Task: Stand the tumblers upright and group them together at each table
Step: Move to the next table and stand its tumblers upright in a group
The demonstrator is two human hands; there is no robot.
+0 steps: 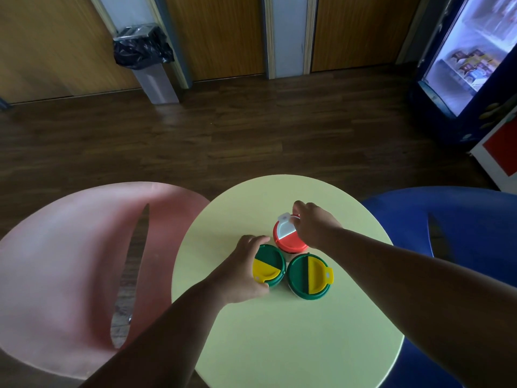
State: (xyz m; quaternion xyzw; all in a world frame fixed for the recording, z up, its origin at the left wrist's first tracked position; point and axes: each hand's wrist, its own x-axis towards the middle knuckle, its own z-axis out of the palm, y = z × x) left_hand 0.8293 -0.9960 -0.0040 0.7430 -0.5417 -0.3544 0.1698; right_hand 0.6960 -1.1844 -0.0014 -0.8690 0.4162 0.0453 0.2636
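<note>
Three tumblers stand upright close together on a round pale green table [279, 331]. The left tumbler [271, 263] has a green lid with a yellow flap, and my left hand [243, 270] wraps around its left side. Beside it stands a second green-lidded tumbler [303, 275] with a yellow flap, untouched. Behind them is a tumbler with a red lid and white flap [286, 238]; my right hand [313, 224] grips its right rim. The tumbler bodies are mostly hidden under the lids.
A pink chair [70, 261] stands left of the table and a blue chair [461, 233] right of it. On the dark wood floor beyond are a bin with a black liner [145, 57] and a lit drinks fridge [470, 60] at far right.
</note>
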